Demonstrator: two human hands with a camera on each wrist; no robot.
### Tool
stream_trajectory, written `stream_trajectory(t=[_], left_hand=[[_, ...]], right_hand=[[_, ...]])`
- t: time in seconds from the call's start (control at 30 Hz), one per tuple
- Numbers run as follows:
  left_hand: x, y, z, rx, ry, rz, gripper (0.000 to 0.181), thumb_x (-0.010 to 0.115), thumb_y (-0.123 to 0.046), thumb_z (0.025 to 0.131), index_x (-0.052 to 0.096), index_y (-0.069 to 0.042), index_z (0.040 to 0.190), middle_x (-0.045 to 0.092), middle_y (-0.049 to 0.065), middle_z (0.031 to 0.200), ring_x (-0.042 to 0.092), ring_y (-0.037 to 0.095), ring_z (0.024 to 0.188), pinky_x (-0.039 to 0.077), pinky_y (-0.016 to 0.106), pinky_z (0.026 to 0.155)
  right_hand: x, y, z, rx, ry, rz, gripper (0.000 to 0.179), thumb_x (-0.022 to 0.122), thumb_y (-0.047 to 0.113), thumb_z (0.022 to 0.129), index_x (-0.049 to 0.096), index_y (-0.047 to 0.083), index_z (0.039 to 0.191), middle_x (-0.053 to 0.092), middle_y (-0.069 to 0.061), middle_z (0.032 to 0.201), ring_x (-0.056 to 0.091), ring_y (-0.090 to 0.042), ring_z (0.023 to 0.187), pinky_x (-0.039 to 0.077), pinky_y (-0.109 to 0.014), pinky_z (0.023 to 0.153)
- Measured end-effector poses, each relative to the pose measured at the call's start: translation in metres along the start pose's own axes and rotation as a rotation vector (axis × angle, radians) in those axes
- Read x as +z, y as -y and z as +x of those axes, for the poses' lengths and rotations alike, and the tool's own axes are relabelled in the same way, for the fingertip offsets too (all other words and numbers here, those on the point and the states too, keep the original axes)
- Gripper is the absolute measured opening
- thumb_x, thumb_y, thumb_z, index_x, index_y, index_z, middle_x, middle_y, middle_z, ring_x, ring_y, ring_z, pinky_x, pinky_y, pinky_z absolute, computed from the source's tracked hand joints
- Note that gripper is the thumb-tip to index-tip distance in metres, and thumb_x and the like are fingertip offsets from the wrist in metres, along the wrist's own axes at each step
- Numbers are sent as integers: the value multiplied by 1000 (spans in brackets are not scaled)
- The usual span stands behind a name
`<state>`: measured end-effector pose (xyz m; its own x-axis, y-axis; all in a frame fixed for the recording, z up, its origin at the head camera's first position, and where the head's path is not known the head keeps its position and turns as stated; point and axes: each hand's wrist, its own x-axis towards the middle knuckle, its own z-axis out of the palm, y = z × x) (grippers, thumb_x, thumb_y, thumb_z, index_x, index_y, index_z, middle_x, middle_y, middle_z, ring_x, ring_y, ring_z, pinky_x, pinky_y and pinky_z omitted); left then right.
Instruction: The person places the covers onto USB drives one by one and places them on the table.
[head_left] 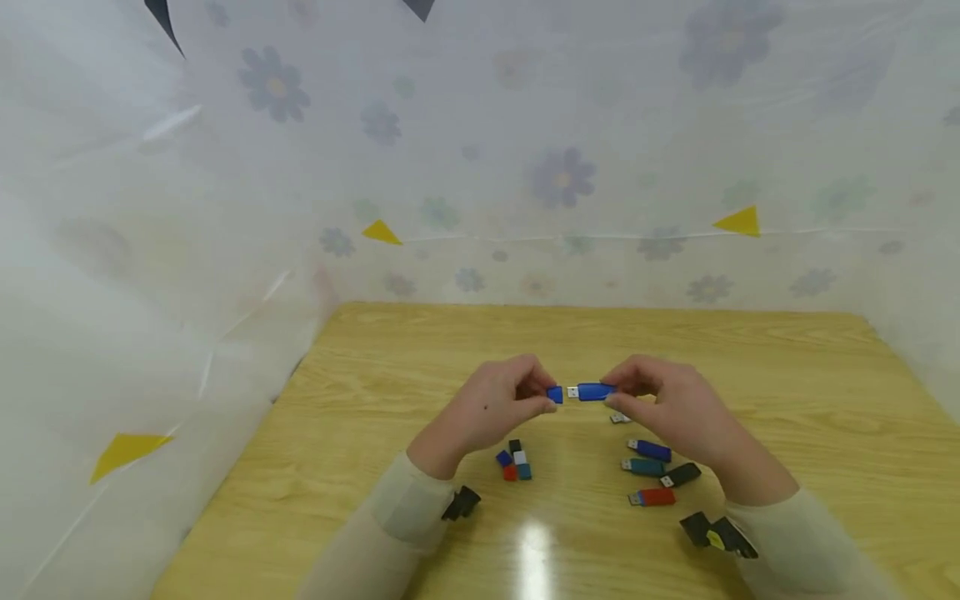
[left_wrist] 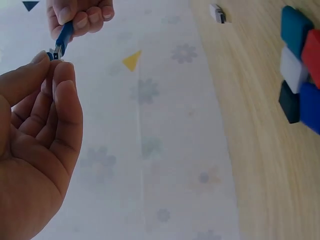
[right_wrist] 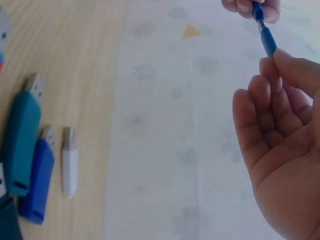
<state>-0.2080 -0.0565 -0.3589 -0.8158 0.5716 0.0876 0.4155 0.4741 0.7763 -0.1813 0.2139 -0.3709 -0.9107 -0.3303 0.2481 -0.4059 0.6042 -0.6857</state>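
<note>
Between thumb and fingertips my left hand (head_left: 491, 402) pinches a small blue cap (head_left: 555, 394). Facing it, my right hand (head_left: 675, 406) pinches the rear of a blue USB stick (head_left: 595, 392), whose metal plug points left at the cap. A short gap parts plug and cap in the head view. Both are held above the wooden table (head_left: 420, 333). In the right wrist view the blue USB stick (right_wrist: 268, 41) slants from the right fingertips toward the left hand. The left wrist view shows the plug close by the left fingertips, with the cap mostly hidden there.
Left of centre lies a cluster of loose caps, among them a red cap (head_left: 510, 472) and a white cap (head_left: 520, 457). Several uncapped sticks lie under the right hand: teal (head_left: 645, 467), dark blue (head_left: 651, 451), black (head_left: 682, 475), red (head_left: 656, 497) and a white stick (right_wrist: 70, 170).
</note>
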Motion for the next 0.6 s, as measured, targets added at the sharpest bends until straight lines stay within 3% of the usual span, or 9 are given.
stream_trajectory(t=[0.1, 0.27, 0.43, 0.6], left_hand=[[-3, -9, -5, 12, -3, 5, 10, 71, -21, 97, 64, -21, 105, 68, -14, 91, 68, 15, 86, 54, 27, 69], [-5, -17, -9, 27, -8, 10, 11, 71, -20, 97, 64, -21, 105, 68, -14, 91, 66, 7, 83, 54, 26, 69], [-4, -17, -10, 33, -12, 17, 11, 71, -19, 97, 64, -21, 105, 68, -15, 91, 66, 6, 83, 54, 26, 69], [-4, -15, -10, 56, -23, 4, 11, 72, -20, 97, 65, -20, 105, 68, -14, 91, 66, 4, 82, 55, 26, 69]], right_hand=[[-2, 9, -3, -20, -15, -4, 12, 72, 30, 96, 71, 25, 108, 70, 14, 95, 68, -8, 90, 54, -51, 84], [-5, 17, -5, -58, -26, -15, 11, 73, 26, 96, 71, 26, 107, 69, 16, 94, 67, -6, 89, 54, -47, 84], [-4, 20, -5, -68, -20, 2, 11, 73, 27, 96, 71, 27, 107, 69, 16, 94, 67, -4, 86, 54, -37, 79], [-3, 22, -6, -60, -14, 7, 11, 73, 26, 96, 71, 26, 106, 69, 16, 94, 67, -4, 86, 54, -36, 78]])
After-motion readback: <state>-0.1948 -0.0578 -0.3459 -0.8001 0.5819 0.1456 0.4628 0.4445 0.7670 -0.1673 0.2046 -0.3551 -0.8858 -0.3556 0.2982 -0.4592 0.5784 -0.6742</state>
